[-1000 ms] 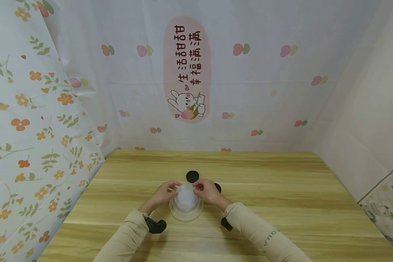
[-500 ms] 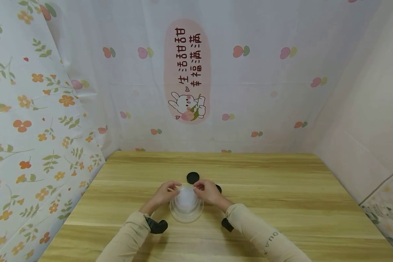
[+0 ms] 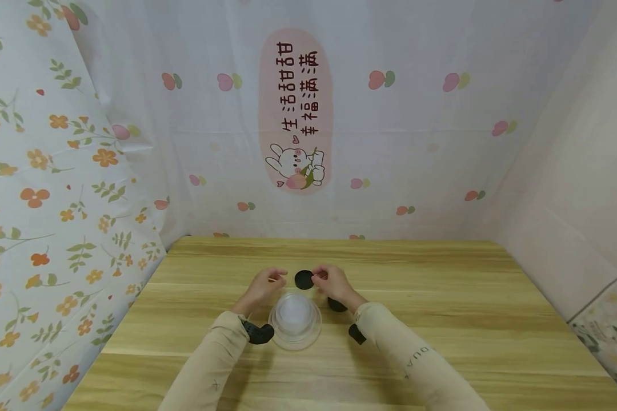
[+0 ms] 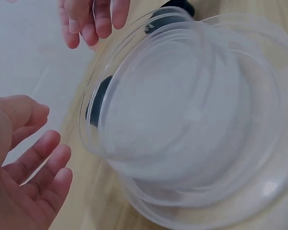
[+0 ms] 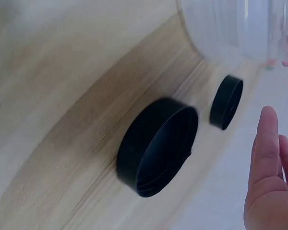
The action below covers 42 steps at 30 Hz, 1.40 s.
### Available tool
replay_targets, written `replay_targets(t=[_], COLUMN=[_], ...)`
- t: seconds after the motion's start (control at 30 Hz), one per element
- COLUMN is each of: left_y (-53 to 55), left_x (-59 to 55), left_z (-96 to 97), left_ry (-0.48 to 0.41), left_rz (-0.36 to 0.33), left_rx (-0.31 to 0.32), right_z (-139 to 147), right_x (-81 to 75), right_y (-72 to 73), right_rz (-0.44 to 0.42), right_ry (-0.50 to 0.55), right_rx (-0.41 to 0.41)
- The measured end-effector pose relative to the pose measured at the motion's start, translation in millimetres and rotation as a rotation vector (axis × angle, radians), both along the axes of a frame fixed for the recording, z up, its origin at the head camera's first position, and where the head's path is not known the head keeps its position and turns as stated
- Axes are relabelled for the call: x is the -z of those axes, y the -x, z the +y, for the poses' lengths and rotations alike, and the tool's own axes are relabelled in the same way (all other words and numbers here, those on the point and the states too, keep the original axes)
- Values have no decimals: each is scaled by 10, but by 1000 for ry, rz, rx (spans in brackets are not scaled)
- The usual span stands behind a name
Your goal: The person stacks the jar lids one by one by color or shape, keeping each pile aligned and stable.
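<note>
A stack of clear plastic containers with round rims stands on the wooden table. In the left wrist view the nested clear containers fill the middle and right. My left hand is raised just beyond the stack on its left, fingers loosely bent around nothing. Across from it my right hand hovers with relaxed fingers, also holding nothing. Its fingertips overlap the far black lid in the head view. In the right wrist view a gap separates the right hand from both lids. The nearer black lid lies hollow side up.
The nearer lid is partly hidden under the right hand in the head view. Behind the wooden table hangs a printed cloth. A flowered cloth hangs at the left. Black devices are strapped to both wrists.
Both hands have lifted off the top rim of the clear stack and moved away from it toward the far side. The stack stays in place, and more of the nearer lid shows.
</note>
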<state>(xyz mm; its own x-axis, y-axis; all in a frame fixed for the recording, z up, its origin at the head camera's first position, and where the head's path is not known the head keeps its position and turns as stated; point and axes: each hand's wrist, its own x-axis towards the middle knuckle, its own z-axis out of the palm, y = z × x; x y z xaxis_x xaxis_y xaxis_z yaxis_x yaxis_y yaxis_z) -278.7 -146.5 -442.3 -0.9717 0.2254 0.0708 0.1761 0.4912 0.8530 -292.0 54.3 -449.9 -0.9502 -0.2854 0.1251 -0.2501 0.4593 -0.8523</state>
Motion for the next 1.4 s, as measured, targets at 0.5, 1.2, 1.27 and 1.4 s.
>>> replay_targets(t=[0.5,1.2,1.27,1.4], left_y=[209,228,225,231], left_x=[161,320,338,367], left_z=[79,57,58,68], left_ry=[-23,-59,-44,-18], left_rz=[-189,-213,-209,-196], left_rx=[39,98,87,66], right_z=[108,82,89,67], right_x=[625,1477,1447,1383], right_y=[561,1089,1064,1014], right_rz=[-25,60,62,48], right_ry=[-52,-153,-135,-110], right_rx=[48,-8,-30,-23])
